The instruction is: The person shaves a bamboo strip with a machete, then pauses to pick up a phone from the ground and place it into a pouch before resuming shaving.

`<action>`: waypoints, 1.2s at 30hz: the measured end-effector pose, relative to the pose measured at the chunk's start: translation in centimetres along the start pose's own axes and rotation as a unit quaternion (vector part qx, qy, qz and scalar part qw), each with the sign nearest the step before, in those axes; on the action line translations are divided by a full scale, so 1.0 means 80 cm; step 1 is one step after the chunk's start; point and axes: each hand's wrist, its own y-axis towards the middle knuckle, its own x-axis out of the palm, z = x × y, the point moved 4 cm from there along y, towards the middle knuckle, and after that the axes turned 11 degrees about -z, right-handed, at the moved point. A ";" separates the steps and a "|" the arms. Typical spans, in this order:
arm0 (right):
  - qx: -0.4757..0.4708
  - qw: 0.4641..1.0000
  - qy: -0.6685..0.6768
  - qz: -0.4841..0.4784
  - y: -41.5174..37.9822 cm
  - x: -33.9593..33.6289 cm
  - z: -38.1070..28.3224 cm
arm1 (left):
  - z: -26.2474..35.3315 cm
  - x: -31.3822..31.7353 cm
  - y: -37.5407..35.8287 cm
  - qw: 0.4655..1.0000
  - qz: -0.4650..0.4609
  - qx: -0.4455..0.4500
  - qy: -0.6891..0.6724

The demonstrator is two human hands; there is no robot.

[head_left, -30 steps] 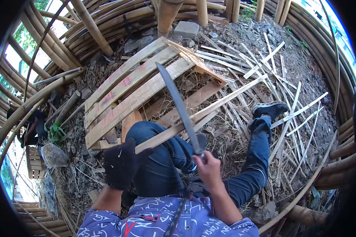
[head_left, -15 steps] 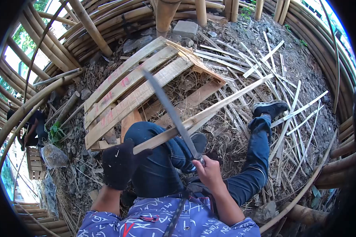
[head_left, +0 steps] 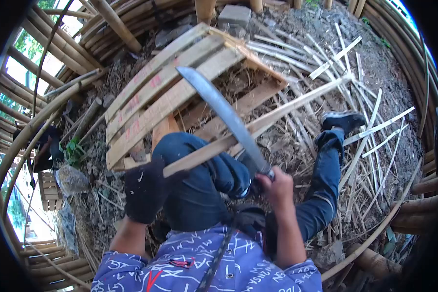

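Observation:
My left hand (head_left: pixel 145 192), in a dark glove, is closed round the near end of a long bamboo strip (head_left: pixel 287 108). The strip slants over my bent knee up to the right. In my bare right hand (head_left: pixel 278 187) is the handle of a long machete (head_left: pixel 224 114). Its blade points up and left, crossing above the strip, with its tip over the slatted wooden pallet (head_left: pixel 168 100). Whether blade and strip touch, I cannot tell.
Thin split strips (head_left: pixel 370 131) lie scattered on the ground at the right. A grey block (head_left: pixel 234 16) sits beyond the pallet. Bamboo poles (head_left: pixel 114 24) surround the area. Another person (head_left: pixel 48 151) is at the far left, near a small crate (head_left: pixel 50 190).
My right hand has moved right and slightly up with the machete, whose broad side now shows more. My left hand still holds the strip. The whole view has shifted a little.

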 end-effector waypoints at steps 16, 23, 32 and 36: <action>0.012 1.000 -0.006 -0.021 0.015 0.021 -0.009 | 0.009 -0.007 0.006 0.999 0.023 0.000 0.042; 0.049 0.998 0.050 -0.011 0.008 0.007 0.004 | 0.003 -0.001 0.004 0.997 0.029 0.046 0.046; 0.017 0.999 0.034 -0.009 0.010 0.020 -0.007 | 0.003 0.000 0.006 0.998 0.022 0.052 0.022; 0.034 0.997 0.069 -0.016 0.014 0.030 -0.017 | 0.008 0.003 -0.001 0.990 0.082 0.094 0.063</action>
